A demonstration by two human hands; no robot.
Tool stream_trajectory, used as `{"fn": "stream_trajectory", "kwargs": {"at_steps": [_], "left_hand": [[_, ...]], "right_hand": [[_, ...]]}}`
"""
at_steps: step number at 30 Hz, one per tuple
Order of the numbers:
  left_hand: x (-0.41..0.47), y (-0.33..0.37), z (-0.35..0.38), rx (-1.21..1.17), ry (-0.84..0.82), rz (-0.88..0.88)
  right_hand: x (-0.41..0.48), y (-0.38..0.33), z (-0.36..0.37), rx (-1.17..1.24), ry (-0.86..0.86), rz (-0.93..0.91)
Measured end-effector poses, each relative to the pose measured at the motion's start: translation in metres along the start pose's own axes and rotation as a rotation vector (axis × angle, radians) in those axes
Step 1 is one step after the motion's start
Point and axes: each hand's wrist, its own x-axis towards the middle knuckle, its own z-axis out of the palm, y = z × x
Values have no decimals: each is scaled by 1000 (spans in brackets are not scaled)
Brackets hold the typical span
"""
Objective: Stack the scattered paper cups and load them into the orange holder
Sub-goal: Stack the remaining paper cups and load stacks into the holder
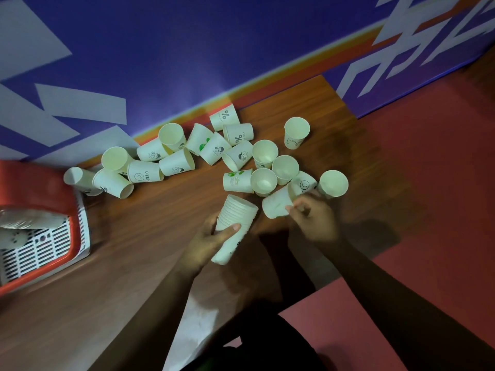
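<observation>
My left hand (207, 243) grips a stack of nested paper cups (235, 223), tilted with its rims pointing up and away from me. Just right of it, my right hand (312, 219) pinches a single paper cup (277, 206) lying on its side, its base toward the stack's rims. Several loose paper cups (187, 153) lie scattered across the wooden table (134, 263), some upright, some tipped over. The orange holder (40, 218) with white slatted sides sits at the left edge and has cups inside it.
A blue wall with white and orange markings (160, 49) borders the table's far side. Red floor (428, 183) lies to the right, past the table's edge. An upright cup (296, 132) stands apart at the back right.
</observation>
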Motion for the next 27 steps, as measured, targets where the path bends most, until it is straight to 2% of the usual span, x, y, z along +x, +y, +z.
{"fn": "stream_trajectory", "kwargs": {"at_steps": [2, 3, 8, 11, 14, 16, 18, 20, 22, 24, 27], "left_hand": [[3, -6, -5, 188, 10, 24], [4, -8, -5, 240, 11, 42], [-1, 8, 2, 233, -31, 81], [-2, 14, 6, 214, -82, 92], [-2, 19, 10, 189, -65, 105], [-2, 22, 11, 165, -53, 96], [1, 22, 12, 141, -28, 99], [4, 23, 13, 115, -2, 92], [8, 26, 16, 100, 8, 79], [9, 30, 20, 105, 9, 73], [10, 35, 26, 135, -4, 77]], "right_hand": [[3, -12, -11, 143, 100, 18], [6, -16, -14, 194, 98, 16], [10, -27, -5, 423, -294, 94], [6, -32, 4, 369, -408, 74], [3, -37, 13, 316, -429, 58], [5, -41, 11, 365, -448, 68], [12, -40, 3, 406, -311, 98], [22, -28, -10, 232, -37, 39], [36, -1, -20, -96, 140, -41], [46, 28, -25, -353, 102, 22], [44, 56, -26, -533, -7, 96]]}}
